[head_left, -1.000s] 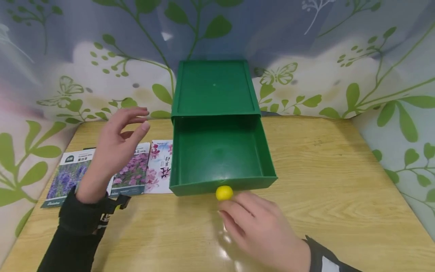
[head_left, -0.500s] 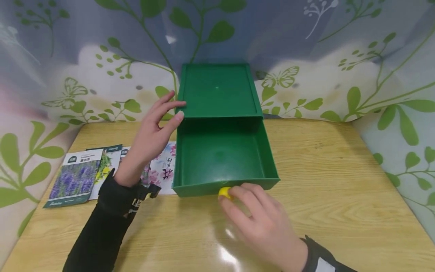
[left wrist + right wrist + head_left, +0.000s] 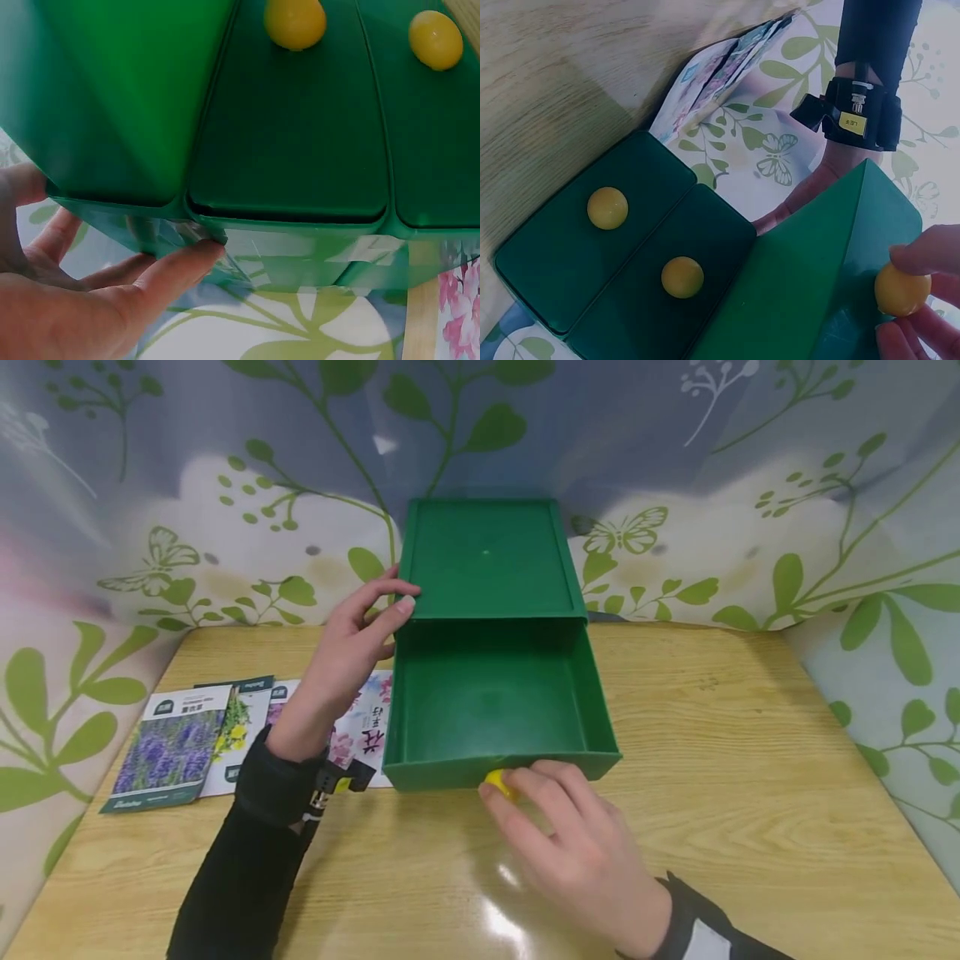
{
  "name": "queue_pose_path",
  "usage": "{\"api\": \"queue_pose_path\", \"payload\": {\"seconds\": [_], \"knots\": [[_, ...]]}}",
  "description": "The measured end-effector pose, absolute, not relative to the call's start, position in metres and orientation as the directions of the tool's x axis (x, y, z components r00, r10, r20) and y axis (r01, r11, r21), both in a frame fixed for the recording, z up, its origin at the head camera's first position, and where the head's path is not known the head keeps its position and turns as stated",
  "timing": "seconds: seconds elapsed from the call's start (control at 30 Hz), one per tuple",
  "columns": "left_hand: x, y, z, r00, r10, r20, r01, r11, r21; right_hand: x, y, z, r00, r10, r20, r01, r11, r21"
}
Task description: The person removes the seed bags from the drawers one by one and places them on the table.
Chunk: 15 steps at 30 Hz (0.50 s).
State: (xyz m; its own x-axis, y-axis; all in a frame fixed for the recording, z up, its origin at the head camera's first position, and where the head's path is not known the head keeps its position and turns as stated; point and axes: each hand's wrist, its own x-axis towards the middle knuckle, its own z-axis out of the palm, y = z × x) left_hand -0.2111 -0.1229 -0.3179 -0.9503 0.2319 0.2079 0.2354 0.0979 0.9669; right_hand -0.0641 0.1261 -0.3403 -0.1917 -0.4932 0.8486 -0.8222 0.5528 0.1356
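A green drawer cabinet (image 3: 487, 556) stands at the back of the table, its top drawer (image 3: 491, 693) pulled out with nothing inside. My right hand (image 3: 577, 852) pinches the round yellow knob (image 3: 902, 289) of that drawer between thumb and fingers. My left hand (image 3: 345, 656) rests against the cabinet's left side near the front top edge, fingers spread. The left wrist view shows that hand (image 3: 97, 285) touching the cabinet's side wall. Two lower drawers with yellow knobs (image 3: 607, 208) are closed, seen in both wrist views.
Several flower seed packets lie at the left, among them one with purple flowers (image 3: 168, 752) and one with pink blossoms (image 3: 371, 727), partly behind my left arm. A leaf-patterned cloth (image 3: 675, 560) hangs behind the wooden table (image 3: 720, 752).
My left hand has moved right from above the seed packets to the cabinet's left side. My right fingers have come around the knob. The drawer stays out about as far.
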Motion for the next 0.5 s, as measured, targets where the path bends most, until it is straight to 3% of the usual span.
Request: {"api": "queue_pose_path", "payload": {"seconds": [0.2,0.5], "knots": [[-0.2104,-0.1236,-0.3164,-0.957,0.227,0.182,0.203,0.069,0.977,-0.0676,0.1237,-0.3376,-0.162,-0.472,0.867,-0.834,0.535,0.135],[-0.2096,-0.1229,-0.3131,-0.964,0.218,0.152,0.17,0.07,0.983,-0.0725,0.1217,-0.339,-0.188,-0.456,0.87,-0.851,0.517,0.087]]}}
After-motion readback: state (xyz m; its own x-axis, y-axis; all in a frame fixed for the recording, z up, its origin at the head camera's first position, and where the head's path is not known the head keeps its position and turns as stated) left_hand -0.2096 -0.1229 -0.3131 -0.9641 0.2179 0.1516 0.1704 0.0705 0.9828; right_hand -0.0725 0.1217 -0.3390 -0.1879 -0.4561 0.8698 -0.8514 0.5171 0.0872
